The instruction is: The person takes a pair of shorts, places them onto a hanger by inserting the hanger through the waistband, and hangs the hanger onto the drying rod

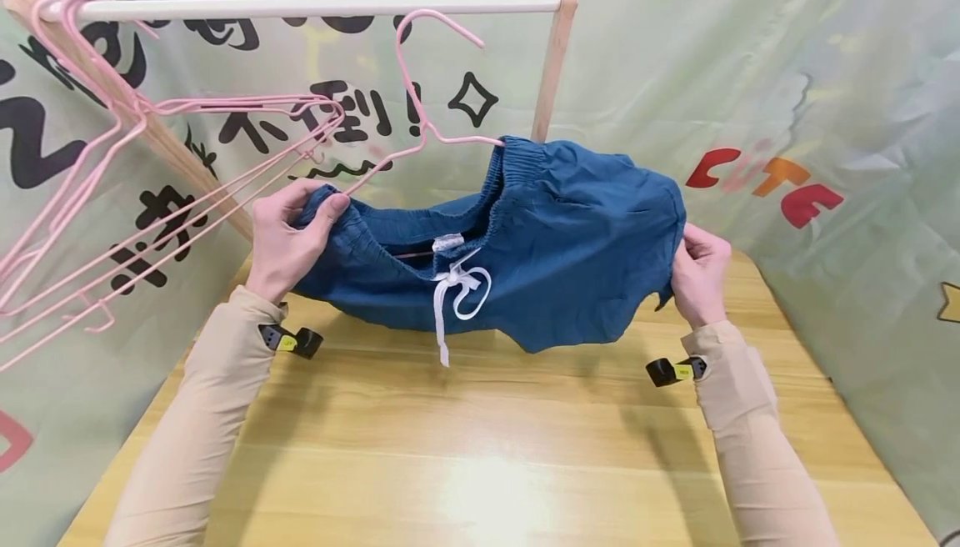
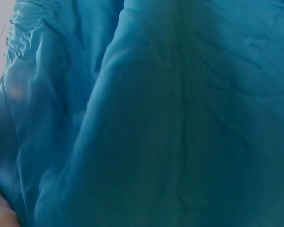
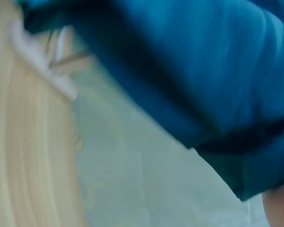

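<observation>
Blue shorts (image 1: 577, 255) with an elastic waistband and a white drawstring bow (image 1: 465, 282) are stretched between my hands above the table. My left hand (image 1: 288, 238) pinches the waistband's left end, thumb on top, beside one arm of a pink hanger (image 1: 408, 84). That hanger's other arm enters the waist opening on the right, and its hook stands free, apart from the rail. At the far right, my right hand (image 1: 701, 272) pinches the shorts by a leg edge. Blue fabric (image 2: 146, 118) fills the left wrist view; a leg opening (image 3: 246, 142) shows in the right one.
A white rail (image 1: 322, 6) on a wooden stand (image 1: 553, 63) crosses the back. Several pink hangers (image 1: 112, 105) hang at its left end, close to my left forearm. Under the shorts lies a wood-grain table (image 1: 480, 422), with printed cloth (image 1: 825, 113) behind and beside it.
</observation>
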The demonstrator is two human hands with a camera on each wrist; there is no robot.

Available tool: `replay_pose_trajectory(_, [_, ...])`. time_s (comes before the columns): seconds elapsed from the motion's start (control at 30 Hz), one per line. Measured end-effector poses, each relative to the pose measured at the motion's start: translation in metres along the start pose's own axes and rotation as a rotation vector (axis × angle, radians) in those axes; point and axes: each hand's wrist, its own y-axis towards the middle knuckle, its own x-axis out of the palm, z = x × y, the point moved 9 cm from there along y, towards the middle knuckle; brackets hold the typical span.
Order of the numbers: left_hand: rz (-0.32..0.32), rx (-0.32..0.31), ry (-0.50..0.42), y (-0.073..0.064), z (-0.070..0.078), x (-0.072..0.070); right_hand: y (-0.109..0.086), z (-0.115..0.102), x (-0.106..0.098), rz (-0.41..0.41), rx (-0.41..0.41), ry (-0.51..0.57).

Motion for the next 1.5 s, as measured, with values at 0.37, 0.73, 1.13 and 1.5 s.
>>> replay_pose_trajectory(0.37, [0.002, -0.082, -0.012, 0.001, -0.008, -0.017, -0.001, 0.011, -0.023, 0.168, -0.018, 0.04])
replay_pose_trajectory(0.73, [0.003, -0.085, -0.052, 0.007, -0.002, -0.024, -0.01, 0.045, -0.023, 0.12, 0.149, -0.025])
replay_pose_trajectory(1.13, [-0.173, -0.014, 0.049, 0.01, 0.011, -0.005, 0.003, 0.003, 0.021, -0.223, 0.082, -0.098])
replay_pose_trajectory(1.5, [-0.229, -0.047, 0.088, 0.011, 0.011, 0.006, -0.001, -0.033, 0.058, -0.306, -0.03, -0.364])
